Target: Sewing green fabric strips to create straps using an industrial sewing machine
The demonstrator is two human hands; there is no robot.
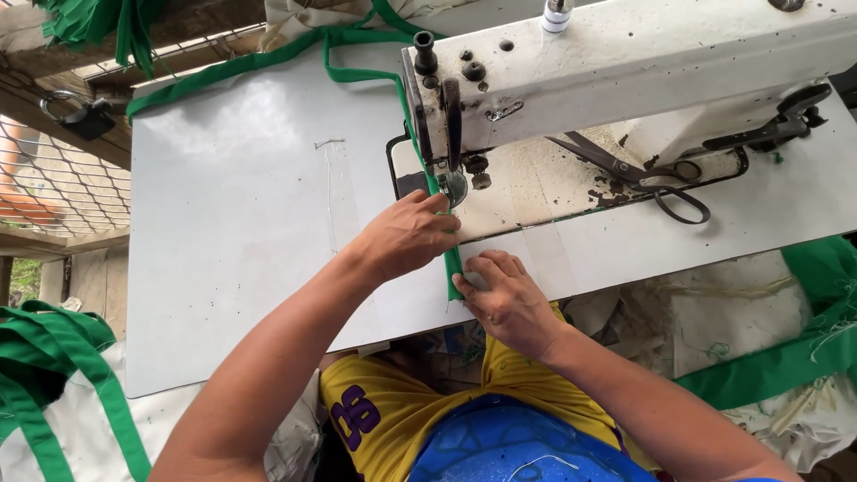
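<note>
A narrow green fabric strip runs under the needle end of a worn white sewing machine and on across the white table top to the far edge. My left hand pinches the strip just in front of the presser foot. Close beside it, my right hand presses its fingers flat on the strip's near end at the table's front edge.
Black scissors lie on the machine bed under the arm. White cloth pieces with green straps pile at the lower left, more green cloth hangs at the right. A padlock hangs on mesh fencing at the left.
</note>
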